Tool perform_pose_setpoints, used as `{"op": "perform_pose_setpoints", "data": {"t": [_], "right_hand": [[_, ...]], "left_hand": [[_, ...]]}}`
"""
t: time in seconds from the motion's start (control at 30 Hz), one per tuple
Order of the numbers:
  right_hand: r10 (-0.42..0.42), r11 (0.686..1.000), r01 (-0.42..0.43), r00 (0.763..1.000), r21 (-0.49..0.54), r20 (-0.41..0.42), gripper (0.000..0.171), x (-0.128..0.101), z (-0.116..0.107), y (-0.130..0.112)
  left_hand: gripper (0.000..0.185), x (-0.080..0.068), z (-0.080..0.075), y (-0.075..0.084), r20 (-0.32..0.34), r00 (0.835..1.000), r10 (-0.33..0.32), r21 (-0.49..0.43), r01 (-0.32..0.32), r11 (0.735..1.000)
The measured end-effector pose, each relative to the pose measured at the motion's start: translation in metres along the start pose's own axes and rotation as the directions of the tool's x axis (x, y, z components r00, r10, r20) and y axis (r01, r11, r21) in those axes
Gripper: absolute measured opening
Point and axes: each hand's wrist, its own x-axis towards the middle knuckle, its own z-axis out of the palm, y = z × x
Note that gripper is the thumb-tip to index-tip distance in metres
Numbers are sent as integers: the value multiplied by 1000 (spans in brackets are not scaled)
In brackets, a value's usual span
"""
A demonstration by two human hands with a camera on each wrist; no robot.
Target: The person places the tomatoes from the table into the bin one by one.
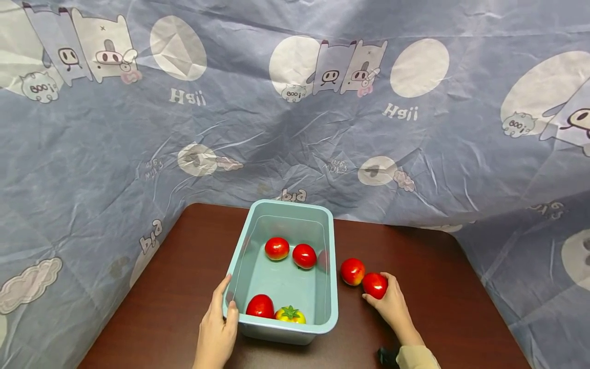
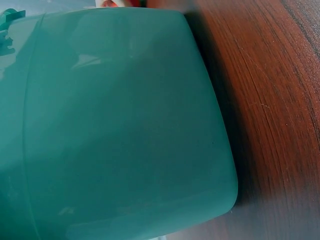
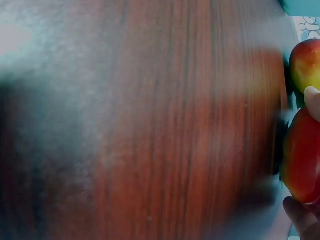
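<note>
A pale blue-green plastic bin (image 1: 326, 307) stands on the table, with several glossy tomatoes inside. Two red tomatoes (image 1: 277, 248) (image 1: 304, 255) lie toward its far half; another red one (image 1: 260, 306) and a yellowish one with a green leafy top (image 1: 290, 314) lie by the near wall. My left hand (image 1: 216, 328) grips the bin at its near left corner. To the right of the bin, my right hand (image 1: 392, 305) holds a red tomato (image 1: 375, 285) between thumb and fingers. Beside it, a red-and-yellow tomato (image 1: 352, 271) sits on the table. Only the bin's outer wall (image 2: 125, 115) fills most of the left wrist view.
The dark brown wooden table (image 1: 424, 266) has rounded far corners. A wrinkled blue-grey cartoon-print cloth (image 1: 258, 128) hangs behind it and along the sides. Something small and black (image 1: 388, 356) is by the right sleeve (image 1: 417, 357).
</note>
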Motion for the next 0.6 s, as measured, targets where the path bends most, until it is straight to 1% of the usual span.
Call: {"op": "perform_pose_setpoints", "data": {"t": [0.2, 0.43, 0.6], "right_hand": [[-7, 1000, 8, 1000, 21, -15, 82, -5, -2, -3], [53, 995, -51, 998, 81, -15, 82, -9, -5, -10], [81, 990, -79, 996, 115, -20, 83, -13, -8, -22]], "left_hand": [[56, 1, 0, -1, 3, 1000, 1, -3, -1, 1000], [55, 2, 1, -2, 2, 1000, 7, -3, -7, 1000], [55, 2, 0, -2, 2, 1000, 7, -2, -7, 1000]]}}
